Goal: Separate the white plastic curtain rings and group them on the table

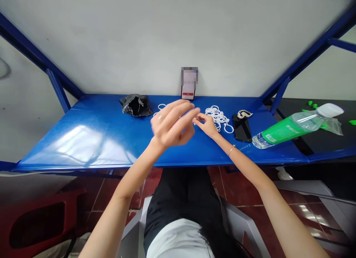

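Observation:
My left hand [175,123] is raised over the middle of the blue table, slightly blurred. Its fingers are loosely bent with a gap before the thumb, and nothing shows in them. Beyond it, partly covered, lie a few white plastic rings [161,106]. To the right, my right hand [206,125] has thumb and fingertips pinched together near the left hand's fingers. A speck of white shows at those tips, too small to name. Right beside this hand spreads a heap of white rings [219,117] with small loops, one larger ring [228,128] at its edge.
A phone [188,91] leans on the wall at the back. Left of centre sits a crumpled black plastic bag [136,105], its mouth open. On the right are a dark phone [241,129], a whitish band-like item [244,113] and a green-labelled bottle [292,128]. Blue frame bars [280,95] flank the table.

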A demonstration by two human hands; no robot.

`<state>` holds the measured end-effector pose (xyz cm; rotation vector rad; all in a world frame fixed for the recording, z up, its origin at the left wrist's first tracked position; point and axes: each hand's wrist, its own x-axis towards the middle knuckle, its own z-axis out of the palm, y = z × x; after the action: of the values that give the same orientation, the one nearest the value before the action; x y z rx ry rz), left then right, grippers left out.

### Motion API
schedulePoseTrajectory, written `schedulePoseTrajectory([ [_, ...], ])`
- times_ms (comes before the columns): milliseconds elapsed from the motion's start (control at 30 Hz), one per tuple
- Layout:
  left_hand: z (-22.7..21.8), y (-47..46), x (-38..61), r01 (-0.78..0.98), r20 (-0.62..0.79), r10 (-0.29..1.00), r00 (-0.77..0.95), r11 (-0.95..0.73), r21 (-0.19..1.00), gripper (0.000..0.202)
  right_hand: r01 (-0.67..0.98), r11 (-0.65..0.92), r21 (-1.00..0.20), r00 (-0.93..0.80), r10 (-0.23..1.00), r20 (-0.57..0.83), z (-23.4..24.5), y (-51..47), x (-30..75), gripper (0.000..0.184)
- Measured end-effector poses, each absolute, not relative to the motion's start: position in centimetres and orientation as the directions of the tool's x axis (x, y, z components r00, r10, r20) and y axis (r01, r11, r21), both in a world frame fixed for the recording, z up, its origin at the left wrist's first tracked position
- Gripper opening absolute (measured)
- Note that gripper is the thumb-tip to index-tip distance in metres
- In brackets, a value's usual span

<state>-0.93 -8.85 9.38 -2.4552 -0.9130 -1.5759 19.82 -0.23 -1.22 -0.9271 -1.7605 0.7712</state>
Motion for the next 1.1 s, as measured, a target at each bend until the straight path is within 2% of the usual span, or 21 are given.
schedulePoseTrajectory([
  [100,6.3,-2.1,1.0,0.483,0.768,0.542,0.342,-0.802,0.351,0.042,0.199,0.457,-0.867,-0.222,0.883,0.414,-1.4,-0.1,19.7,0.03],
  [233,1.1,1.5,1.2,0.398,0.524,0.668,0.529,-0.74,0.542,0.087,0.105,0.376,-0.921,-0.185,0.917,0.353,-1.4,-0.2,19.7,0.04],
  [300,-0.8,1.7,1.1,0.386,0.443,0.684,0.58,-0.709,0.59,0.097,0.055,0.339,-0.939,-0.177,0.929,0.325,-1.3,-0.4,19.6,0.041],
  [433,-2.3,1.5,1.4,0.41,0.405,0.709,0.577,-0.68,0.607,0.081,0.039,0.315,-0.948,-0.185,0.935,0.303,-1.2,-0.6,19.5,0.041],
  [533,-2.4,1.6,1.6,0.427,0.435,0.722,0.537,-0.678,0.598,0.063,0.063,0.333,-0.941,-0.191,0.929,0.316,-1.2,-0.6,19.4,0.039],
  [633,-2.2,1.6,1.6,0.428,0.467,0.716,0.518,-0.69,0.584,0.054,0.112,0.377,-0.92,-0.167,0.919,0.356,-1.1,-0.6,19.4,0.036],
  [833,-2.0,1.2,1.5,0.425,0.454,0.723,0.52,-0.681,0.597,0.051,0.201,0.428,-0.881,-0.147,0.902,0.405,-0.8,-0.6,19.6,0.034],
  [1100,-2.6,1.5,1.6,0.376,0.519,0.688,0.507,-0.719,0.585,0.057,0.176,0.471,-0.864,-0.155,0.88,0.449,-1.0,-0.6,19.6,0.034],
])
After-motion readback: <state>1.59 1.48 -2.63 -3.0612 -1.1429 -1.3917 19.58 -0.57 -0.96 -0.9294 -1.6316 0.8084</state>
